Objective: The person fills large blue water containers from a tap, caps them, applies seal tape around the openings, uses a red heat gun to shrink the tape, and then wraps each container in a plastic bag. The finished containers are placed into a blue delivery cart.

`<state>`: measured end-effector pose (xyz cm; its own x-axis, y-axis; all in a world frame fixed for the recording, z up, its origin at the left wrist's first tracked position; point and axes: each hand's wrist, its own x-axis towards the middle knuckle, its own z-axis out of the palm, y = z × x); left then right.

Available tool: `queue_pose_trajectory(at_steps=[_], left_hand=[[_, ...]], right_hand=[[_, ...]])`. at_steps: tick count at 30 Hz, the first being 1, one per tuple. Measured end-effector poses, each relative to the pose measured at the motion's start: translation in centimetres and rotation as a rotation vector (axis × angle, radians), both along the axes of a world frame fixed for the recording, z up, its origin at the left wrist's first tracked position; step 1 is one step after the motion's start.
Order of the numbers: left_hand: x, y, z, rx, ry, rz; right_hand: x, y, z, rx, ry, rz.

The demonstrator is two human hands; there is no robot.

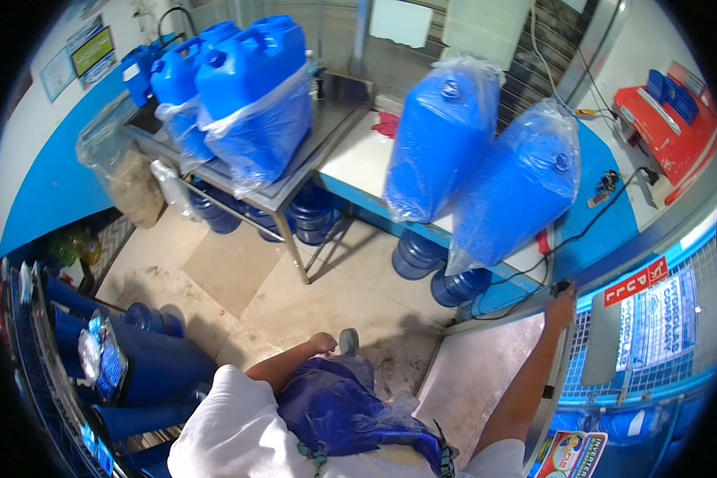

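Note:
My right hand (564, 299) is stretched out to the right and closed around a dark handle (560, 287) on the metal edge of a glass door (597, 340). A red sign (636, 282) is stuck on the glass. In front of my body is my left hand (322, 343), its fingers loosely curled and no object visible in it. A blue plastic apron (340, 406) covers my front over a white shirt (239, 424). Just past my left hand, the tip of a grey shoe (349, 342) shows on the tiled floor (263, 299).
Blue water jugs in clear plastic bags (260, 119) stand on a steel table (340, 101). Two more bagged blue containers (442, 143) (514, 185) rest on a white-topped ledge (352, 149). Round water bottles (418, 254) sit underneath. A loaded rack (36, 334) lines the left; a black cable (597, 215) hangs at right.

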<state>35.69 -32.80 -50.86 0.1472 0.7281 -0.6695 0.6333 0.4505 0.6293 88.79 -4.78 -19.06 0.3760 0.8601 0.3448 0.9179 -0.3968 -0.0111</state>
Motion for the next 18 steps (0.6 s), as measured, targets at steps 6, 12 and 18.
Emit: queue_pose_trajectory(at_steps=[6,12,18], left_hand=[[-5.7,-6.7,2.5,0.155,0.096,0.257],[-14.2,-0.3,19.2,0.818,0.267,0.568],[-25.1,6.0,42.9,1.607,0.495,0.548]], right_hand=[[1.1,0.8,-0.7,0.034,0.049,0.072],[-0.4,0.7,-1.2,0.071,0.042,0.097],[-5.8,-0.8,-0.4,0.035,-0.119,0.101]])
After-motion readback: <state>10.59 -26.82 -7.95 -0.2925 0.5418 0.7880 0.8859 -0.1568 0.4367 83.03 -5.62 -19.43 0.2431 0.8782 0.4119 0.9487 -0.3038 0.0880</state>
